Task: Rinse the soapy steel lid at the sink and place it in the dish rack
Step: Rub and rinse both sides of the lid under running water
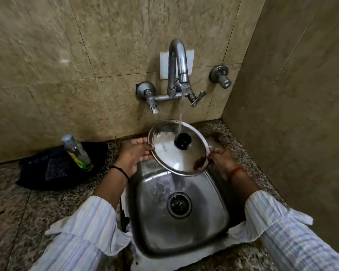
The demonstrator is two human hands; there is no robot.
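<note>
A round steel lid [177, 153] with a black knob [182, 141] is held tilted above the back of the steel sink [213, 212]. White foam streaks its top. Water runs from the curved tap [177, 61] and lands on the lid just beside the knob, then spills off the lid's low edge into the basin. My left hand [134, 153] grips the lid's left rim. On the opposite side, my right hand [221, 156] holds the right rim, partly hidden behind the lid. No dish rack is in view.
A clear bottle with yellow-green liquid [77, 152] lies on a dark cloth [53, 169] on the speckled counter, left of the sink. A tap lever [198, 98] and a wall valve [220, 76] sit on the tiled wall. A side wall closes off the right.
</note>
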